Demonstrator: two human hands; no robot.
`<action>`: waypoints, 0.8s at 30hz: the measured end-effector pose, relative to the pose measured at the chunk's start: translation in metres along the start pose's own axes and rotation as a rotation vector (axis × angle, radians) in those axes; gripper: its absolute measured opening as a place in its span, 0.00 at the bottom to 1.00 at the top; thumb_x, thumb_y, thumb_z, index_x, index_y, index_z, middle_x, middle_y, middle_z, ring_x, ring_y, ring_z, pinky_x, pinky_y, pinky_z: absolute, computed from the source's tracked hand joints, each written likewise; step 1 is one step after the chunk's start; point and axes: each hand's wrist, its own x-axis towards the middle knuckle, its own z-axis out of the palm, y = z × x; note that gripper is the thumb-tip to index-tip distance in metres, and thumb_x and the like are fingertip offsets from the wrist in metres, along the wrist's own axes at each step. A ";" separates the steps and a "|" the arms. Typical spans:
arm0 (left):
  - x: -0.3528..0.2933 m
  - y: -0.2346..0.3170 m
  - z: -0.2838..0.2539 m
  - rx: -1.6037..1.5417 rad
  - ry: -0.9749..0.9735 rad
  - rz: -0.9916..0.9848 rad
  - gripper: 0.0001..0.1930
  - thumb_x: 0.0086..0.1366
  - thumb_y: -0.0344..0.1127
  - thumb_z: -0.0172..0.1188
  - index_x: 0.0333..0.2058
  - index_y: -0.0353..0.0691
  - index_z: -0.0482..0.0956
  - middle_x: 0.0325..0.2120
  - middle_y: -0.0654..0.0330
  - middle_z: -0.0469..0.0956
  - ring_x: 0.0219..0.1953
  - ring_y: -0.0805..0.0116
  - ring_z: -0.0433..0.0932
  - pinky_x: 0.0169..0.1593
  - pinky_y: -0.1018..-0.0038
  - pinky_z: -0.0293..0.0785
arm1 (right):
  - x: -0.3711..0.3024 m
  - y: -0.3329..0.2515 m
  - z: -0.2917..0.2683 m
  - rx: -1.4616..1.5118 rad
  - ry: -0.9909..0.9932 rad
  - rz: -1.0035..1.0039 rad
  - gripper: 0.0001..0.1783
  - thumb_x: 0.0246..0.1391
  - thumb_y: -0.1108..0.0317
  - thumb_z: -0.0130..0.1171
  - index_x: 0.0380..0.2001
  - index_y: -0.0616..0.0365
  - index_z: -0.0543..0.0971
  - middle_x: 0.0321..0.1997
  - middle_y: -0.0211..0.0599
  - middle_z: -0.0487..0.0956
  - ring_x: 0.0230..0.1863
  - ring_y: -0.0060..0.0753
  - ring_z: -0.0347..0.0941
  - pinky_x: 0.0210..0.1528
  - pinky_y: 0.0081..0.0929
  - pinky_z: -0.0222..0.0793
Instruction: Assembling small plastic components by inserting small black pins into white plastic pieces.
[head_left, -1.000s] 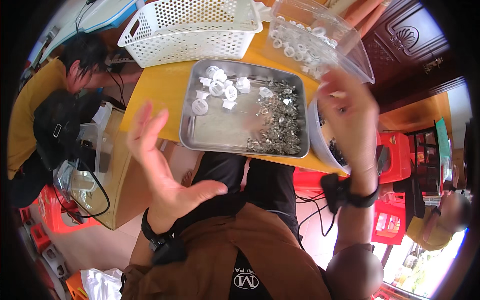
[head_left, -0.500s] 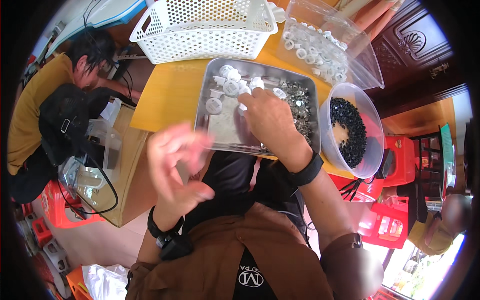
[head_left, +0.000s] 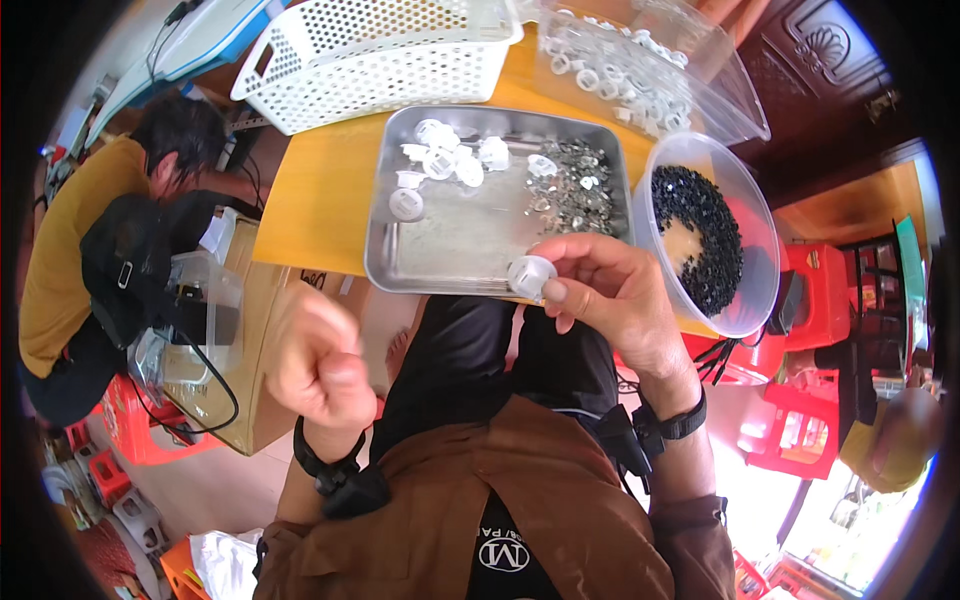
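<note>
Yellow tabletop (head_left: 325,200) filled the upper middle, bearing a white perforated basket (head_left: 390,88), a shallow metal tray (head_left: 455,250) and a round clear tub (head_left: 759,275). Left of the wearer's knees, the left hand (head_left: 320,365) hung clear of the tray, fingers curled inward. At the tray's near edge, the right hand (head_left: 625,300) pinched a round white cap (head_left: 528,277) between thumb and fingers. Similar white caps (head_left: 438,163) lay inside the tray, beside small glassy bits (head_left: 580,195); tiny black pieces (head_left: 715,270) lined the tub. The held piece seemed light, stiff and smooth, perhaps slippery, best gripped by its rim. Blur hid whether the left hand held anything; fingers covered part of the cap, and the basket's top was cut off.
</note>
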 end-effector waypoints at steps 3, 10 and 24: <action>0.039 0.014 0.025 0.451 -0.162 0.242 0.34 0.54 0.63 0.58 0.41 0.33 0.70 0.46 0.46 0.67 0.49 0.55 0.68 0.49 0.66 0.65 | -0.009 0.006 -0.005 0.119 -0.017 0.068 0.12 0.51 0.76 0.58 0.41 0.64 0.76 0.28 0.30 0.77 0.26 0.14 0.70 0.20 0.14 0.69; 0.042 0.017 0.025 0.478 -0.158 0.348 0.60 0.39 0.67 0.67 0.62 0.36 0.47 0.62 0.42 0.43 0.65 0.46 0.46 0.64 0.52 0.46 | -0.015 0.014 -0.015 0.277 -0.102 0.105 0.13 0.54 0.74 0.57 0.42 0.65 0.75 0.30 0.30 0.76 0.27 0.15 0.70 0.24 0.14 0.69; 0.042 0.022 0.018 0.511 -0.534 0.467 0.59 0.38 0.70 0.65 0.62 0.39 0.52 0.62 0.41 0.40 0.65 0.40 0.40 0.61 0.42 0.45 | -0.037 0.029 -0.017 0.439 -0.216 0.112 0.14 0.54 0.77 0.56 0.45 0.64 0.73 0.36 0.33 0.77 0.30 0.17 0.71 0.29 0.14 0.70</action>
